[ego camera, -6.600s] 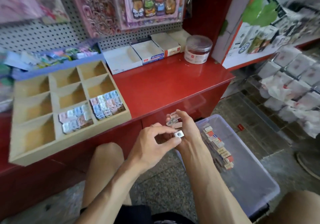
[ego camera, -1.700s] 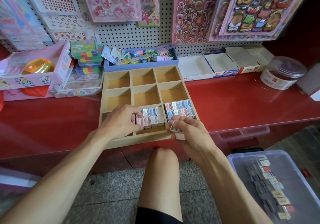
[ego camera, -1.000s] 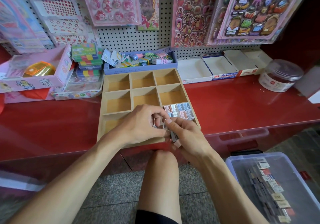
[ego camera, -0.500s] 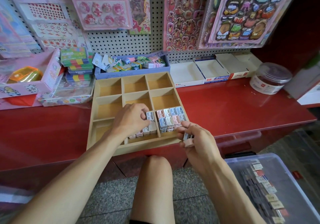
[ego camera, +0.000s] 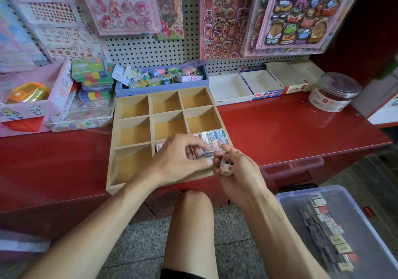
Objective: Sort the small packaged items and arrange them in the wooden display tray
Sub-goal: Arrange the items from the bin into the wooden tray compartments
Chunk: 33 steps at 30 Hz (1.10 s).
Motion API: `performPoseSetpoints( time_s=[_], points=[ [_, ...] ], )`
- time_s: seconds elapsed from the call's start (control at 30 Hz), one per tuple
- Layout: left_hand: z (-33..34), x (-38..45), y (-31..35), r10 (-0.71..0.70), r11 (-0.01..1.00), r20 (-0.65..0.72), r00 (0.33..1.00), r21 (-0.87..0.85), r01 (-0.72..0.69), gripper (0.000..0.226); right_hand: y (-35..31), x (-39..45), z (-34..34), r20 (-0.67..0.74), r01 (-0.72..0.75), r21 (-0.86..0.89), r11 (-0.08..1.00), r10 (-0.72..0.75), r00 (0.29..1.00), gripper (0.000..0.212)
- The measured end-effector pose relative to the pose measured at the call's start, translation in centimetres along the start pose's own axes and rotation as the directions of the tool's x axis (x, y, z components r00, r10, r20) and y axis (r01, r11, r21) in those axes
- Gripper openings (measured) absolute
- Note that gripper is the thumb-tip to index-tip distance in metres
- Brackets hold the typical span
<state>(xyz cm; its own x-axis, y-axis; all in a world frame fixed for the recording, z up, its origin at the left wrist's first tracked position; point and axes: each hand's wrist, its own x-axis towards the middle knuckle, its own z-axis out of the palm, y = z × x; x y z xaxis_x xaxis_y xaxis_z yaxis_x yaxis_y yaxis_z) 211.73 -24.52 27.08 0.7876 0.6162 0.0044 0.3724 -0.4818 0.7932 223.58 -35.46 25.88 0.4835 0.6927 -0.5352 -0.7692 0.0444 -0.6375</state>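
Pinching small packets (ego camera: 224, 164): both grips, left hand (ego camera: 183, 160), right hand (ego camera: 239, 171); labels unreadable

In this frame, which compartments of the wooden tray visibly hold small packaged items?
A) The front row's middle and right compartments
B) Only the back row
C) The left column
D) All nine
A: pastel small packaged items show in the front-right compartment of the wooden tray and one pink pack peeks out in the front-middle, while the back row, middle row and front-left show bare wood.
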Motion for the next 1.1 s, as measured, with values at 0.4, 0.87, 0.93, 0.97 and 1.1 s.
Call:
performPoseSetpoints(
  time_s=[0.4,0.87,0.93,0.97,1.1],
  points=[
    [1.2,-1.2,1.6,-0.034,0.944,-0.002,0.999,-0.327,0.031,0.005,-0.4,-0.4,-2.2,0.020,0.181,-0.347,0.920,-0.186,0.982,0.029],
    [-1.0,-2.0,0.7,-0.002,0.974,-0.011,1.000,-0.228,-0.001,0.041,-0.5,-2.2,-1.1,0.373,0.370,-0.636,0.677,-0.149,0.916,0.032],
    [-1.3,-2.0,0.5,-0.004,0.981,0.002,1.000,-0.196,0.004,0.036,-0.7,-2.1,-1.1,0.393,0.369,-0.659,0.655,-0.119,0.912,0.023],
    [-1.4,-1.9,0.5,0.004,0.987,0.013,1.000,-0.162,-0.002,0.031,-0.8,-2.1,-0.9,0.401,0.369,-0.672,0.642,-0.103,0.910,0.018],
    [-1.5,-1.6,-0.3,-0.022,0.999,0.027,0.999,-0.038,0.023,0.026,-0.5,-1.3,-0.6,0.315,0.243,-0.580,0.778,-0.060,0.947,0.030]
  ],
)
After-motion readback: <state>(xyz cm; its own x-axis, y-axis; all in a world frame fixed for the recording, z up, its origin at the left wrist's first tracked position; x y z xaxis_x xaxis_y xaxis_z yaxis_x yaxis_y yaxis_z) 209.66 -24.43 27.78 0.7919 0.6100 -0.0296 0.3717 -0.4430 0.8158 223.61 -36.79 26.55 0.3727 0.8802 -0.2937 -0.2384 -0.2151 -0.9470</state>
